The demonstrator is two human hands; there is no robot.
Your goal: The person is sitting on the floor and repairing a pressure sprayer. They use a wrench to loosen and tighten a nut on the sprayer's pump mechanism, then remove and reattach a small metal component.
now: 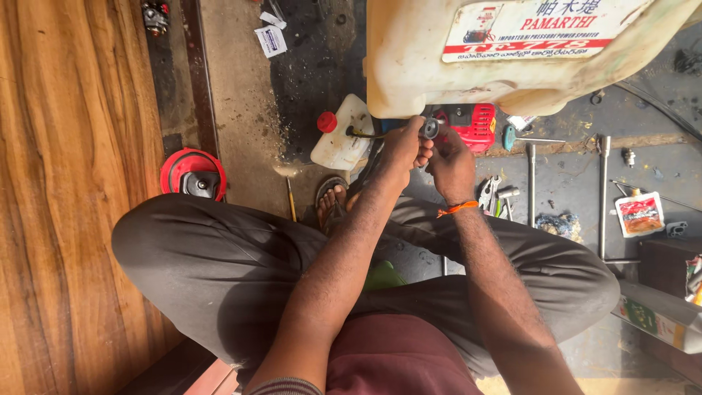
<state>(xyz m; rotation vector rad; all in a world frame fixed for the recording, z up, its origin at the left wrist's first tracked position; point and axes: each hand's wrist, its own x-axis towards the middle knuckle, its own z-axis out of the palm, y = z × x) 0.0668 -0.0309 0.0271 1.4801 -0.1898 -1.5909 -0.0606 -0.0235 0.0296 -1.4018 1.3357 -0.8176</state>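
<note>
— Where are you working?

— Down on a grimy concrete floor (241,110), legs crossed, with a wooden board along its left edge. In front of me both hands meet on a small round dark part (431,129) just under the big cream tank (439,66). My left hand (402,146) is closed around that part and the end of a thin dark hose (363,134) running off to the left; my right hand (450,162) pinches it from the other side.

— How would you do it well?

— I'd judge a steady left grip matters, with the right fingers doing the fine turning, and the hose kept free of kinks.

— What's around you?

— A red engine (477,124) sits just behind my hands, a small white fuel tank with a red cap (341,133) to the left, a red round cover (193,172) further left by the board. Toward the right edge of the floor lie long metal rods (602,190), pliers (488,193) and a small packet (639,213).
</note>
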